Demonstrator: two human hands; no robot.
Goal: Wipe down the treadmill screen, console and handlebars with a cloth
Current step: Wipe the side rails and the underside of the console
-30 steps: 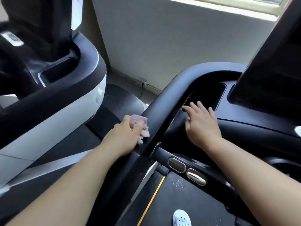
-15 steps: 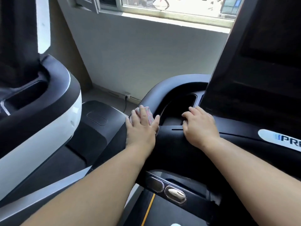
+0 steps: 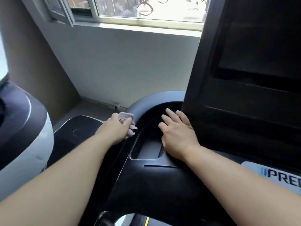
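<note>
Cloth: 1, pink, bunched in the left hand, which curls round it, thumb on top. It is pressed to the outer side of the curved black handlebar, which runs just right of that hand. A bit of cloth sticks out above the fingers and below the thumb.

Hands: 2. The right hand holds nothing, fingers straight and slightly spread. It lies flat on the console over the right edge of the 1 recessed pocket between the hands. Its fingertips are just beside the base of the 1 dark screen, right of and above it.

1 logo plate sits right of the right forearm. 1 second machine, black and white, stands well left of the left arm. 1 window is above both hands, 1 wall socket just above the left hand.

Versus 0.5 s ago: the left hand was flat on the cloth with fingers spread on top of the bar; now it grips it on the bar's outer side. The right hand has slid forward along the pocket toward the screen. The view has tilted up, with more window showing.
</note>
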